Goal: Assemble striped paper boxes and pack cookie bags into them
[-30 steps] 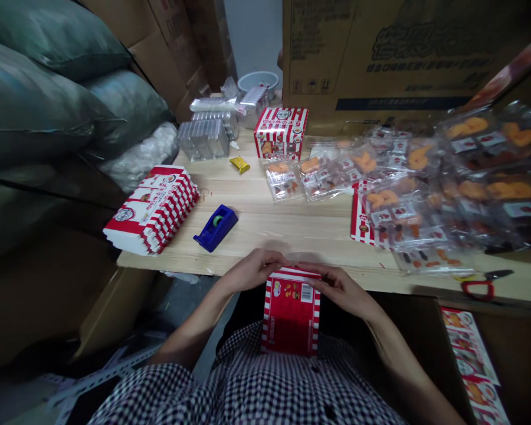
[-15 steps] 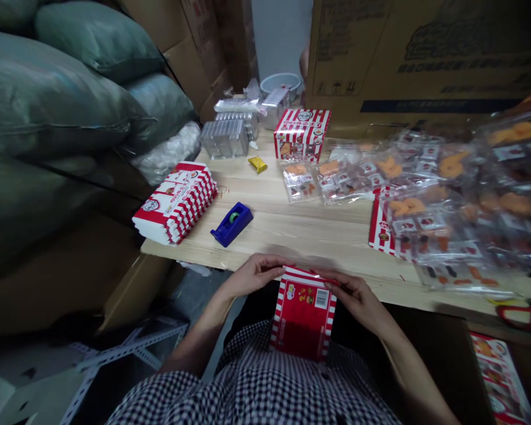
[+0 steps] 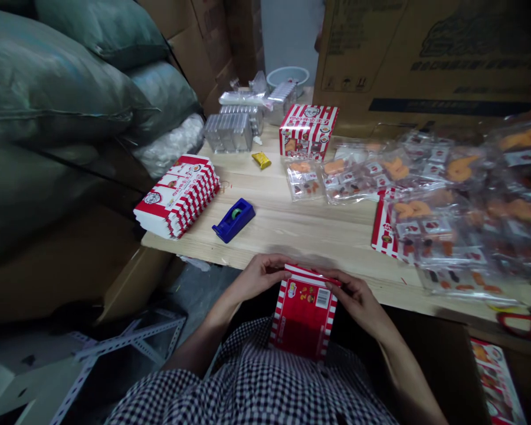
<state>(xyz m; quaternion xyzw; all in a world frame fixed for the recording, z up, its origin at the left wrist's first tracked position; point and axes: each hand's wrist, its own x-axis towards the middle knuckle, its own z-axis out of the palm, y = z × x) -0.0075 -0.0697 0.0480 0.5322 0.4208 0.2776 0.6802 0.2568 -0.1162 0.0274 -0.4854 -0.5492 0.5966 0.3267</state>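
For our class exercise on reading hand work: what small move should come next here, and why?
Perhaps press down the striped top edge of the red carton: the left hand and right hand hold it near its upper corners, and that edge looks not quite flat, though how far it is closed is unclear.

Bulging grey-green sacks (image 3: 57, 77) are piled at ten o'clock; a round pale-blue basin (image 3: 278, 74) sits at twelve, a brown cardboard carton (image 3: 393, 88) at two, a white perforated metal frame (image 3: 124, 341) at eight.
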